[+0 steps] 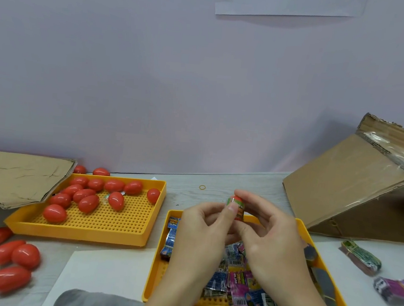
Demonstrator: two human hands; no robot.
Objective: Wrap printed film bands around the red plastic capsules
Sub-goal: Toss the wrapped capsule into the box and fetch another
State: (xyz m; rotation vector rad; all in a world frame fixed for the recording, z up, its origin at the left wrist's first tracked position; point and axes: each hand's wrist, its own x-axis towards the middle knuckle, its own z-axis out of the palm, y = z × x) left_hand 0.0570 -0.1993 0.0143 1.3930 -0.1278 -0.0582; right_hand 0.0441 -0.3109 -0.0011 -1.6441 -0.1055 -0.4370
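Grey cloth sits at the near edge of the table, w/ a white sheet just beyond it. Both my hands are up over the far edge of the right yellow tray, which holds loose printed film bands. My left hand & right hand pinch one red capsule between fingertips, fingers curled round it; long axis roughly upright, rounded end pointing up, a green/orange band around its middle. Left yellow tray has a bunch of bare capsules lying on their sides toward its far-left corner. More capsules lie loose on the table near the left edge. Bundled bands lie at the right edge; cardboard box at the far-right corner.
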